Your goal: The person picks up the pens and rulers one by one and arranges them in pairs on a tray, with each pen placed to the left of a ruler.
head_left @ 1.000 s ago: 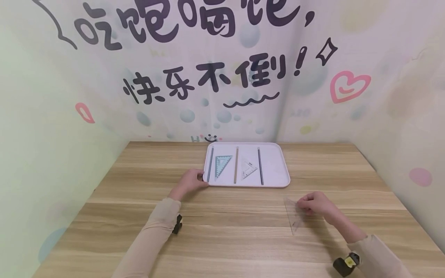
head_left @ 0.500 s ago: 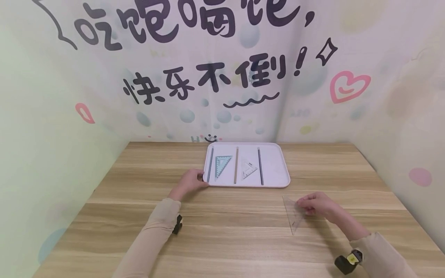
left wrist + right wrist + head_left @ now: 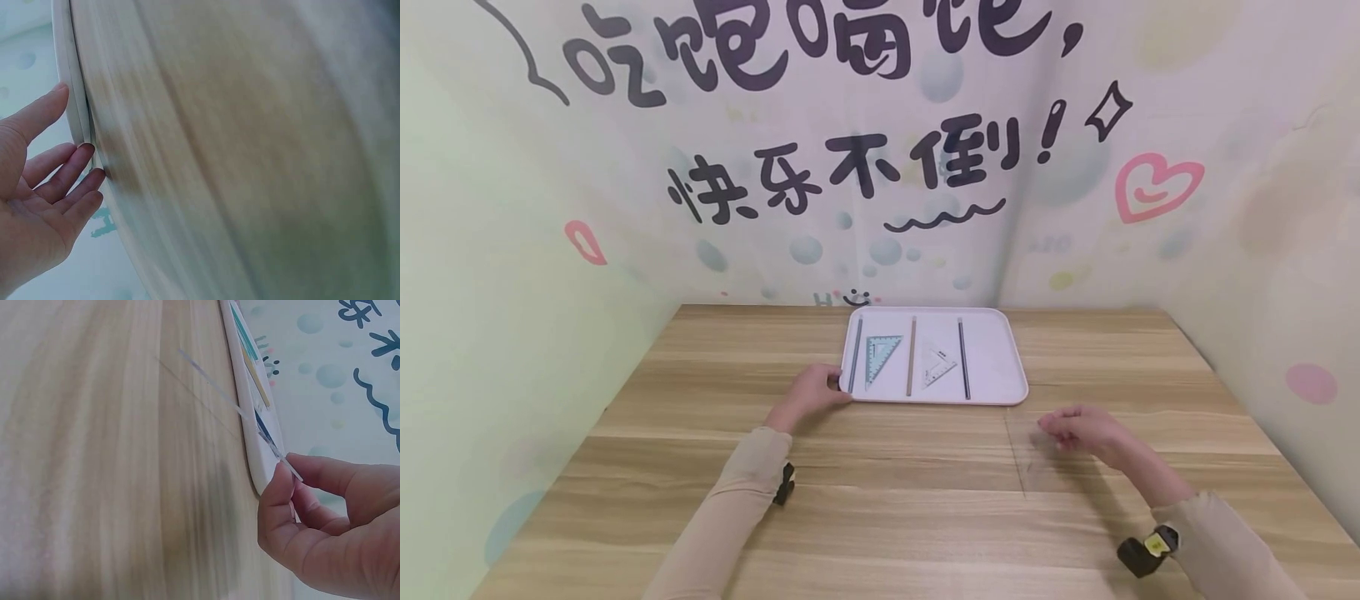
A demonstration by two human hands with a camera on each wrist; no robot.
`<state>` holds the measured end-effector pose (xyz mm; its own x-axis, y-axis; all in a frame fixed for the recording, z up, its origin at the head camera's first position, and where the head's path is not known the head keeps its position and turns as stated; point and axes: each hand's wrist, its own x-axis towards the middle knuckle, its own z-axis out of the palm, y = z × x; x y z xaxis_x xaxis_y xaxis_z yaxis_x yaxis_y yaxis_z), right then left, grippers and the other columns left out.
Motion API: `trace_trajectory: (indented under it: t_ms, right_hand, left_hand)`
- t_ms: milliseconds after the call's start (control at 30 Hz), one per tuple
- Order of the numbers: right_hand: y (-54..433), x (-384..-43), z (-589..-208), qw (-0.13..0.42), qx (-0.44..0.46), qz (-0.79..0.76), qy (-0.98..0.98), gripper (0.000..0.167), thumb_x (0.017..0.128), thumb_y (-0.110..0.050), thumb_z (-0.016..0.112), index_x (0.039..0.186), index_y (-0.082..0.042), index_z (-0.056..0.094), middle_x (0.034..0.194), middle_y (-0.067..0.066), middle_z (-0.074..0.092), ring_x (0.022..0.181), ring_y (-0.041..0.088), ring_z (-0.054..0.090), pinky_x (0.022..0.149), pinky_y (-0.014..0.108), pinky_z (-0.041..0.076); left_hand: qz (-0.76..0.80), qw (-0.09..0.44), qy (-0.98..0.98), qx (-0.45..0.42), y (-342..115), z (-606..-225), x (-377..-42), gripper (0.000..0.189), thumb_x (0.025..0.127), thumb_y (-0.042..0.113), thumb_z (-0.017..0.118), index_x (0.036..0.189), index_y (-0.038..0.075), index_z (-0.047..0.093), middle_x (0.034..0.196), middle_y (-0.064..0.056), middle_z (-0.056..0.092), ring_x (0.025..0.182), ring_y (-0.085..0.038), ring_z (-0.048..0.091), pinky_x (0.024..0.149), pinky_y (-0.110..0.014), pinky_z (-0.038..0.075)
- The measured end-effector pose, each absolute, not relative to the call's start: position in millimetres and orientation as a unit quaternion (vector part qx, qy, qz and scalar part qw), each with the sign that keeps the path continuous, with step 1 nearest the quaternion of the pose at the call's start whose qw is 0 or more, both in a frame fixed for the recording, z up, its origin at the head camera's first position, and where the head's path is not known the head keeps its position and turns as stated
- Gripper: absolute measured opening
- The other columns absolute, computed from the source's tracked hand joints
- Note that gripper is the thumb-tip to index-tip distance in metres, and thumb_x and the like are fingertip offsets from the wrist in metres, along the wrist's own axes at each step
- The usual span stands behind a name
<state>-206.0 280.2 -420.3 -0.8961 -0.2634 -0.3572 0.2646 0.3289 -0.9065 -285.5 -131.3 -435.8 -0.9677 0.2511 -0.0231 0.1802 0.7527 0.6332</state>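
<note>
My left hand (image 3: pixel 808 396) holds the near left corner of a white tray (image 3: pixel 1000 358). In the left wrist view, the thumb and fingertips of that hand (image 3: pixel 44 200) touch the tray's rim (image 3: pixel 72 81). To the right and in front of the tray, my right hand (image 3: pixel 1086 433) pinches a clear set square (image 3: pixel 1017 457) above the table. It looks nearly edge-on in the right wrist view, where thumb and fingers pinch the set square (image 3: pixel 209 380) at one end. On the tray lie a light-blue set square (image 3: pixel 872 358) and a smaller clear set square (image 3: pixel 942 372).
Three thin pencil-like rods divide the tray: a blue-grey rod (image 3: pixel 855 358), a brown rod (image 3: pixel 912 358) and a dark rod (image 3: pixel 964 358). The tray stands at the back of the wooden table (image 3: pixel 880 517), before a printed wall (image 3: pixel 790 250).
My right hand has raised the clear set square slightly and turned it, moving it a little towards the tray. The left hand has stayed at the tray's corner.
</note>
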Motion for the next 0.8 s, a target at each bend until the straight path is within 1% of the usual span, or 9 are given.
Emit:
trace_trajectory:
  t_ms: [133,267,333,433,533,700,800]
  right_hand:
    - [279.4,-209.8,-416.7,0.234,-0.004,-0.582,0.779,0.024,0.09,-0.008,0.052,0.102,0.013,0.057,0.081,-0.001,0.055,0.071,0.009,0.051,0.068,0.023,0.047]
    - [278.7,-214.4,-414.0,0.231,-0.01,-0.578,0.783,0.028,0.09,-0.008,0.051,0.105,0.016,0.055,0.079,-0.002,0.055,0.071,0.008,0.05,0.068,0.024,0.046]
    - [278.5,-217.0,-412.6,0.228,-0.01,-0.577,0.784,0.026,0.09,-0.009,0.052,0.101,0.014,0.057,0.077,-0.002,0.054,0.07,0.008,0.05,0.068,0.024,0.046]
    - [278.1,-220.8,-410.2,0.225,-0.007,-0.582,0.781,0.019,0.09,-0.01,0.053,0.094,0.007,0.06,0.076,-0.002,0.054,0.07,0.007,0.05,0.069,0.024,0.046]
    - [277.9,-224.0,-408.1,0.222,-0.006,-0.584,0.781,0.015,0.089,-0.011,0.054,0.09,0.002,0.061,0.075,-0.003,0.054,0.07,0.007,0.051,0.069,0.024,0.047]
    - [278.3,-229.4,-406.5,0.219,-0.013,-0.58,0.785,0.016,0.09,-0.009,0.052,0.09,0.004,0.061,0.075,-0.002,0.054,0.071,0.008,0.051,0.07,0.025,0.047]
    - [278.1,-234.3,-406.2,0.22,-0.008,-0.577,0.787,0.015,0.09,-0.011,0.053,0.088,0.002,0.061,0.074,-0.002,0.054,0.071,0.009,0.051,0.071,0.026,0.046]
  left_hand:
    - [0.334,0.052,0.934,0.118,-132.1,-436.3,-286.0,0.026,0.072,0.013,0.075,0.095,0.003,0.067,0.081,-0.003,0.061,0.073,-0.015,0.048,0.071,-0.031,0.041]
    - [0.336,0.053,0.933,0.116,-132.3,-436.4,-286.0,0.027,0.072,0.013,0.075,0.096,0.002,0.067,0.083,-0.004,0.062,0.073,-0.015,0.047,0.071,-0.031,0.041]
    - [0.336,0.052,0.933,0.117,-132.3,-436.4,-285.9,0.027,0.072,0.012,0.075,0.096,0.002,0.067,0.082,-0.004,0.062,0.073,-0.015,0.047,0.069,-0.03,0.04]
    - [0.337,0.051,0.933,0.118,-132.5,-437.4,-286.6,0.027,0.072,0.012,0.075,0.096,0.002,0.067,0.08,-0.003,0.061,0.072,-0.015,0.046,0.067,-0.029,0.039]
    - [0.337,0.05,0.933,0.119,-132.7,-437.9,-287.0,0.027,0.072,0.013,0.075,0.095,0.003,0.067,0.078,-0.003,0.06,0.071,-0.015,0.046,0.066,-0.028,0.038]
    - [0.336,0.053,0.933,0.12,-132.5,-437.8,-287.1,0.026,0.072,0.013,0.075,0.095,0.003,0.067,0.078,-0.003,0.059,0.071,-0.015,0.046,0.065,-0.029,0.038]
    - [0.336,0.055,0.933,0.116,-132.3,-437.4,-286.9,0.026,0.072,0.013,0.075,0.095,0.003,0.067,0.079,-0.003,0.06,0.071,-0.015,0.046,0.066,-0.029,0.039]
